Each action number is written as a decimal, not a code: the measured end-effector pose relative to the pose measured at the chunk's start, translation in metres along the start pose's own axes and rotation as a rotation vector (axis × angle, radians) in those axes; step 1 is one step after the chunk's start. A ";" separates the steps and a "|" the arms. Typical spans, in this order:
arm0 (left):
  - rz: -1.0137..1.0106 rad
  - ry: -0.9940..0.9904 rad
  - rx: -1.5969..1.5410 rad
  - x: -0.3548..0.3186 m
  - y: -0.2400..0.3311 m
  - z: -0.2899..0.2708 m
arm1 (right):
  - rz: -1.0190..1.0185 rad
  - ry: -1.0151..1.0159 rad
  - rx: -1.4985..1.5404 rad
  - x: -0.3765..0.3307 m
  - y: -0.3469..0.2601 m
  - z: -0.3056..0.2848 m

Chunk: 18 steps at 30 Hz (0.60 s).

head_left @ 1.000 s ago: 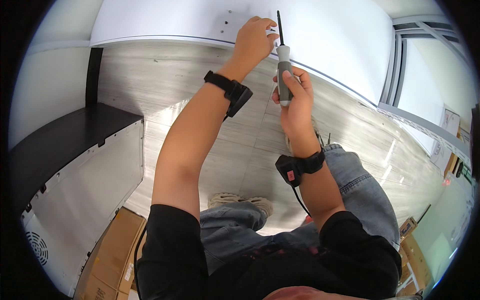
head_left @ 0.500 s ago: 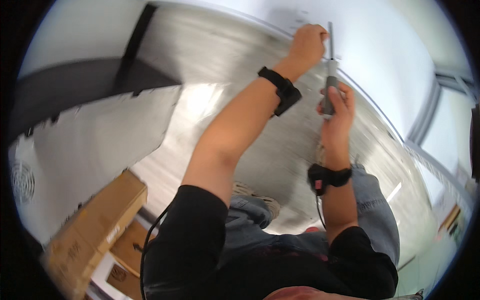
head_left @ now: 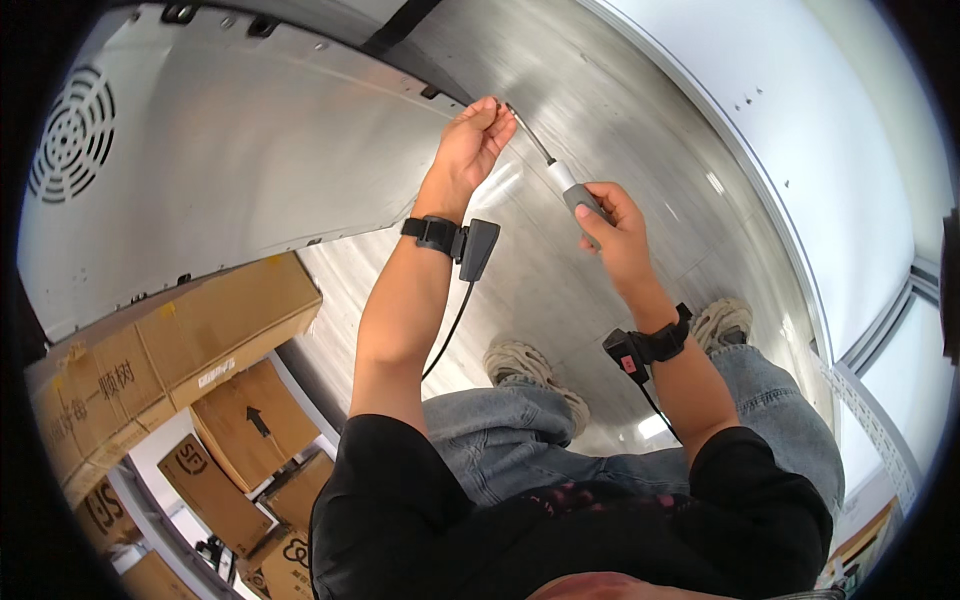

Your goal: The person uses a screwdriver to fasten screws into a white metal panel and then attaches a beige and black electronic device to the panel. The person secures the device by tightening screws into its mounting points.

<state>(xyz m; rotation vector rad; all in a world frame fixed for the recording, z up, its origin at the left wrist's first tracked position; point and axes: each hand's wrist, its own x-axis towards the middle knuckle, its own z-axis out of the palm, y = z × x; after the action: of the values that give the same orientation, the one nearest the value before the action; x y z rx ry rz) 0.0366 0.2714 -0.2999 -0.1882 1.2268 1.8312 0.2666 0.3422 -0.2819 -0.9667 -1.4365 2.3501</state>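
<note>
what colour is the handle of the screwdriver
Grey with a white collar, seen in the head view: screwdriver in the right hand.

1. Large brown cardboard box [head_left: 170, 350], lower left, below the metal panel; taped edges, black print
2. Smaller brown cardboard boxes [head_left: 250, 425] stacked beneath it; one bears a black arrow

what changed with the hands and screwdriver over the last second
Both hands left the white panel with the small holes and came across to the grey metal panel. The left hand now pinches at the tip of the screwdriver, whose shaft went from upright to slanting up-left. Unchanged: the right hand grips the grey handle, both wristbands are on, and the person is crouched.
</note>
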 end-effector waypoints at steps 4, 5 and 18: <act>0.063 0.023 -0.114 -0.018 0.015 -0.016 | -0.025 -0.003 -0.045 0.001 -0.004 0.022; 0.073 0.025 -0.112 -0.021 0.016 -0.019 | -0.032 -0.013 -0.061 0.002 -0.005 0.023; 0.120 0.048 0.011 -0.026 0.015 -0.040 | -0.030 -0.088 -0.248 0.006 -0.012 0.023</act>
<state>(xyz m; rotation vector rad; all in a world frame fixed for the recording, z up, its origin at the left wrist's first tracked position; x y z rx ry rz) 0.0276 0.2226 -0.2946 -0.1567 1.3056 1.9326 0.2452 0.3350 -0.2668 -0.9014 -1.7972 2.2560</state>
